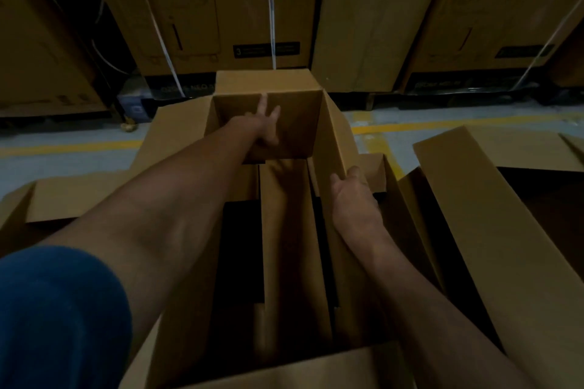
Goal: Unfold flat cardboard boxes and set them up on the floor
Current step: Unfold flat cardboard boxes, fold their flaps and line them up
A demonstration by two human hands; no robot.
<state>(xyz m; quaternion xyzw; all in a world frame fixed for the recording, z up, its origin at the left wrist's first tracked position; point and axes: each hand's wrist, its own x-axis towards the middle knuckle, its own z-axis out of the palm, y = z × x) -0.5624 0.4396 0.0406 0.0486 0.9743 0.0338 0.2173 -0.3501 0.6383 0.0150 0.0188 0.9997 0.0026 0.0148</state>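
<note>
A tall brown cardboard box [331,136] lies on its side in front of me, its open end toward me. My left hand [265,126] reaches deep inside it, fingers straight and spread against the folded bottom flaps [297,123] at the far end. My right hand [354,196] rests with straight fingers on the box's right wall, thumb at the wall's near edge. A loose flap [284,230] runs along the box floor below my arms. The near rim of the box [300,366] crosses the bottom of the view.
More opened cardboard boxes lie on the floor to the left [94,196] and right [493,208]. Strapped, printed cartons [221,9] stand in a row behind. Yellow floor lines [442,125] cross the grey concrete between them.
</note>
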